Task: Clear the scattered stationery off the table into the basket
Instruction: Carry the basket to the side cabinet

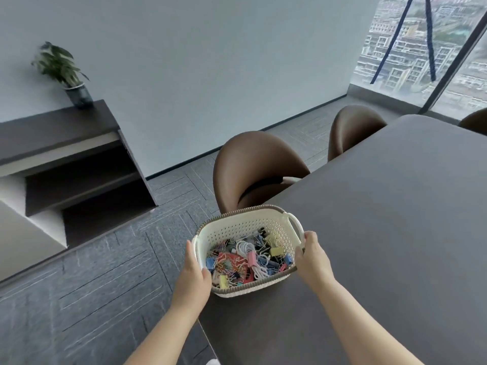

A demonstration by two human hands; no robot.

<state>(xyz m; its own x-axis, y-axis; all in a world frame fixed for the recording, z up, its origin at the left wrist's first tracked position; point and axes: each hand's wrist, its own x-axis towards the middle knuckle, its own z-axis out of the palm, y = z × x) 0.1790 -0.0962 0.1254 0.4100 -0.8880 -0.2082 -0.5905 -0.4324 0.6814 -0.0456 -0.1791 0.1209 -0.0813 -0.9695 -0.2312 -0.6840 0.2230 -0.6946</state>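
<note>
left hand [193, 272] and right hand [312, 256] grip the basket [245, 214]
it juts past the tabletop [382, 233] edge; a slip could spill the clips [245, 259]

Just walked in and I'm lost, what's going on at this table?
A person holds a white basket with both hands, left hand on its left side, right hand at the rim by its right handle. The basket is at the corner of the dark table, and holds coloured binder clips, paper clips and a white cable.
</note>
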